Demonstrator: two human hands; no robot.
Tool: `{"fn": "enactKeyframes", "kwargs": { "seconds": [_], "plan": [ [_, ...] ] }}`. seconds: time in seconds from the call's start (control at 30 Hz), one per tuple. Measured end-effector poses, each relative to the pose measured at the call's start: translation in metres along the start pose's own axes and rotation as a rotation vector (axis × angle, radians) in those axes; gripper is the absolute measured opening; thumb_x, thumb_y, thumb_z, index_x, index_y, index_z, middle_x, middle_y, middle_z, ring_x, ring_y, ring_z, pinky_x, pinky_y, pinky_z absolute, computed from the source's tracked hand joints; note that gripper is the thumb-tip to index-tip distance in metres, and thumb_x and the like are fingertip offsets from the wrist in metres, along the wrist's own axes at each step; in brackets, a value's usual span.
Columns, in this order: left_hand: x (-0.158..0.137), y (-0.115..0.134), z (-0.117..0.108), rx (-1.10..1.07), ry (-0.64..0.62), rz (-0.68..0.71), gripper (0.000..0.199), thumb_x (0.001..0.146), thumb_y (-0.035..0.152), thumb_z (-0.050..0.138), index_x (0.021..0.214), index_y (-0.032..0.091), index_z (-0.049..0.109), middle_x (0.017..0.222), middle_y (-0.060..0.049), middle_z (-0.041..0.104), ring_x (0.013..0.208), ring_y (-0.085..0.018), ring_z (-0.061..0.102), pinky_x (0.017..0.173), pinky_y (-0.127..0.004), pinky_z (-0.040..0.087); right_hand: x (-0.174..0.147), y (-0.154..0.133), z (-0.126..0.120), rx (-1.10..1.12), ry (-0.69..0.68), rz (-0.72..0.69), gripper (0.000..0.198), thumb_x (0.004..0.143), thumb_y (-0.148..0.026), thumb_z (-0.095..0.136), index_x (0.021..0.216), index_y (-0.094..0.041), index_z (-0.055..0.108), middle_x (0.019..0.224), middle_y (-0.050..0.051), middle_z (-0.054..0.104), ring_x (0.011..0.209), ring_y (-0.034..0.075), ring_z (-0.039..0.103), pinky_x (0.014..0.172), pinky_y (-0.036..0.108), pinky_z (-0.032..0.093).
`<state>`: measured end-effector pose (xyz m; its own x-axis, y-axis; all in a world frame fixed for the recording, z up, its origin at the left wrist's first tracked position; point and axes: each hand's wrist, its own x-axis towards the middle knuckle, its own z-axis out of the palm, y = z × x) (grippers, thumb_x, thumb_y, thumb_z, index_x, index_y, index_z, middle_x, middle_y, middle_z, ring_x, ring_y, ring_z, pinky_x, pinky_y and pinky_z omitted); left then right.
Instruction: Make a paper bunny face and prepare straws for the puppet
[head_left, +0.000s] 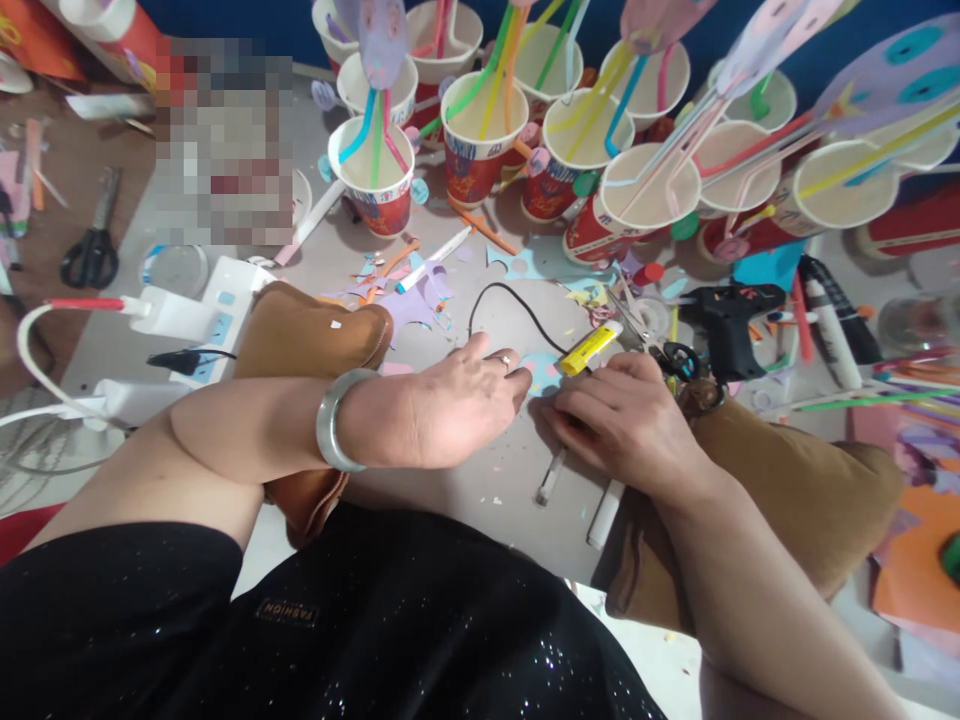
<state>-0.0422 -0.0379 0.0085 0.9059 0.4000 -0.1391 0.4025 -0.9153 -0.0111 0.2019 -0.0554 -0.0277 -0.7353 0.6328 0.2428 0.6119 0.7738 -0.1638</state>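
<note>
the left hand (pixel 457 400) is lying palm down on the grey surface (pixel 495 480), fingers loosely spread, fingertips touching a small pale blue paper disc (pixel 541 372) with a pink patch. the right hand (pixel 622 420) is resting just beside the disc, its grip pinching a yellow marker (pixel 590 349). a black glue gun (pixel 731 315) is lying near paper cups (pixel 375 180) bristling with straws.

Left hand (pixel 457 400) flat, right hand (pixel 622 420) apparently curled, fingertips close.

A smooth, polished metal bangle (pixel 335 422) circled the left wrist. The yellow cutter (pixel 589 349) looked like glossy plastic. Paper cups (pixel 375 180) held glossy plastic straws (pixel 491 80). The table (pixel 495 490) looked matt grey.
</note>
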Motion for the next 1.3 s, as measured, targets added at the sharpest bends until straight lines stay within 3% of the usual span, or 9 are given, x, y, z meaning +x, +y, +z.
{"fn": "enactKeyframes", "kwargs": {
  "seconds": [0.13,0.2,0.3,0.37,0.6,0.8,1.0,1.17,1.3],
  "plan": [
    [-0.002,-0.002,-0.001,-0.032,0.01,-0.006,0.028,0.093,0.005,0.055,0.112,0.016,0.073,0.119,-0.012,0.072,0.107,-0.026,0.061,0.094,-0.041,0.034,-0.001,-0.002,-0.005,0.065,0.193,0.074,0.036,0.092,-0.011,0.064,0.064,-0.025,0.046,0.056,-0.004,0.053,0.055,0.014,0.046,0.079,0.04,0.042],
    [-0.002,-0.004,0.0,-0.038,0.009,0.012,0.026,0.093,0.006,0.056,0.11,0.016,0.073,0.121,-0.013,0.072,0.109,-0.027,0.061,0.096,-0.042,0.035,-0.002,-0.003,-0.006,0.079,0.283,0.17,0.027,0.091,-0.011,0.063,0.072,-0.026,0.053,0.063,-0.001,0.061,0.06,0.017,0.055,0.081,0.043,0.045],
    [0.002,-0.008,0.002,-0.074,-0.005,0.042,0.021,0.09,0.007,0.059,0.102,0.017,0.073,0.118,-0.011,0.072,0.107,-0.026,0.061,0.095,-0.04,0.035,-0.002,-0.004,-0.002,0.016,0.249,0.308,0.012,0.094,-0.022,0.063,0.104,-0.027,0.068,0.113,0.012,0.075,0.105,0.033,0.069,0.094,0.052,0.047],
    [0.007,-0.011,0.004,-0.102,0.004,0.058,0.018,0.091,0.008,0.059,0.097,0.017,0.073,0.113,-0.01,0.073,0.105,-0.024,0.062,0.094,-0.039,0.036,-0.002,-0.004,0.005,-0.035,0.199,0.337,0.023,0.095,-0.029,0.065,0.118,-0.027,0.069,0.146,0.016,0.063,0.135,0.043,0.057,0.104,0.061,0.043],
    [0.018,-0.022,0.002,-0.14,-0.001,0.102,0.019,0.093,0.011,0.057,0.08,0.018,0.07,0.096,-0.007,0.073,0.102,-0.023,0.062,0.09,-0.038,0.038,0.002,-0.002,0.034,-0.017,0.156,0.377,0.02,0.098,-0.03,0.059,0.113,-0.023,0.07,0.17,0.015,0.039,0.157,0.046,0.032,0.12,0.076,0.021],
    [0.029,-0.032,-0.002,-0.302,0.02,-0.001,0.018,0.093,0.014,0.055,0.084,0.017,0.07,0.094,-0.008,0.074,0.097,-0.023,0.065,0.09,-0.039,0.044,0.006,-0.001,0.044,0.042,0.147,0.399,0.028,0.099,-0.026,0.052,0.124,-0.024,0.066,0.169,0.014,0.041,0.161,0.038,0.027,0.124,0.074,0.017],
    [0.034,-0.04,0.001,-0.58,0.227,-0.2,0.026,0.089,0.02,0.062,0.115,0.015,0.066,0.113,-0.01,0.075,0.103,-0.022,0.068,0.089,-0.035,0.051,0.009,0.0,0.039,0.13,0.191,0.352,0.012,0.101,-0.028,0.052,0.102,-0.024,0.063,0.157,0.013,0.056,0.156,0.035,0.038,0.125,0.07,0.019],
    [0.034,-0.042,-0.002,-0.891,0.094,-0.281,0.034,0.086,0.026,0.07,0.117,0.013,0.067,0.091,-0.005,0.075,0.079,-0.015,0.067,0.071,-0.028,0.048,0.012,0.001,0.026,0.374,0.395,0.407,0.007,0.098,-0.029,0.058,0.092,-0.026,0.059,0.109,0.006,0.078,0.112,0.027,0.071,0.124,0.061,0.03],
    [0.038,-0.044,-0.005,-0.98,0.042,-0.334,0.013,0.088,0.024,0.067,0.092,0.013,0.072,0.073,-0.001,0.07,0.066,-0.012,0.06,0.063,-0.025,0.041,0.011,0.003,0.022,0.467,0.496,0.482,0.01,0.096,-0.033,0.063,0.089,-0.026,0.061,0.087,0.002,0.075,0.088,0.023,0.071,0.113,0.054,0.045]
  ]
}}
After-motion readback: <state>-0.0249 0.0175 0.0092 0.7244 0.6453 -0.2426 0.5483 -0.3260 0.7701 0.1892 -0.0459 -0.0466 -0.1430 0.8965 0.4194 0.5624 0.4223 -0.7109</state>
